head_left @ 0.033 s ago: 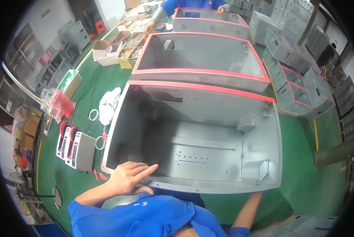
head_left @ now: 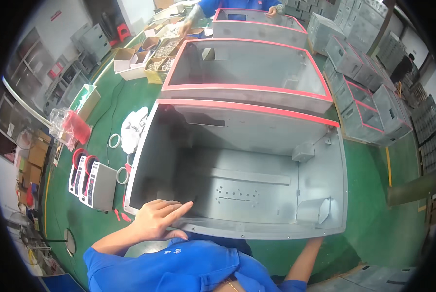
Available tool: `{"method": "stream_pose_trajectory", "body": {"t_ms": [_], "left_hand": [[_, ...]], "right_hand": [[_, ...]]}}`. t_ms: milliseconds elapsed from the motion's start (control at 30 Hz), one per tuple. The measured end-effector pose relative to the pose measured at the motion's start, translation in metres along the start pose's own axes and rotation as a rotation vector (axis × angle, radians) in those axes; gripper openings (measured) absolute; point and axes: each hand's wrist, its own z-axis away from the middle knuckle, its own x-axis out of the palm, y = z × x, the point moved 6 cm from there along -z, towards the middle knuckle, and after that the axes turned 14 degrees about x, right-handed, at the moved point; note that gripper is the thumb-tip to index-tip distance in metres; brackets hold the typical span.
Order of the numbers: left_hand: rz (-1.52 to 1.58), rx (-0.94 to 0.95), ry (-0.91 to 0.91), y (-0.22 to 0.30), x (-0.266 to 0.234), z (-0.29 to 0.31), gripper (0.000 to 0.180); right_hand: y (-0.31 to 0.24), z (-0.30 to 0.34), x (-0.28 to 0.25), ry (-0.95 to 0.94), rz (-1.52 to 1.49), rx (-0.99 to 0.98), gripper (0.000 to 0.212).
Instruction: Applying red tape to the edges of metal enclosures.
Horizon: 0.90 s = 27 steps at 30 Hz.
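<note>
Grey metal box-shaped cabinet, long axis rightward from left hand at near rim, digits apart; right hand hidden, grip untellable.

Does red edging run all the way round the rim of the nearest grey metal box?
No, the box has a red strip along its far side, but its near edge is bare grey metal.

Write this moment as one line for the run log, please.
left hand: at near rim of open grey cabinet | right hand: hidden, forearm in view | red strip: along far rim
</note>
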Motion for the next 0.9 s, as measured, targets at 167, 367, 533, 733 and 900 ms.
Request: {"method": "stream_pose_trajectory", "body": {"t_ms": [167,367,533,733,900], "left_hand": [[0.032,-0.03,0.078,-0.008,0.003,-0.001,0.072],[-0.027,-0.084,0.094,-0.008,0.007,0.003,0.07],[-0.092,-0.129,0.109,-0.003,0.01,-0.003,0.07],[-0.083,-0.2,0.246,0.003,0.01,0.0,0.068],[-0.071,-0.198,0.321,0.001,0.012,0.002,0.062]], "right_hand": [[-0.006,-0.017,0.017,-0.006,0.034,-0.025,0.037],[-0.008,-0.031,0.034,-0.048,0.061,-0.044,0.035],[-0.013,-0.035,0.033,-0.029,0.267,-0.18,0.034],[-0.016,-0.014,0.045,0.123,1.225,-0.565,0.032],[-0.014,-0.012,0.038,0.23,0.883,-0.527,0.026]]}}
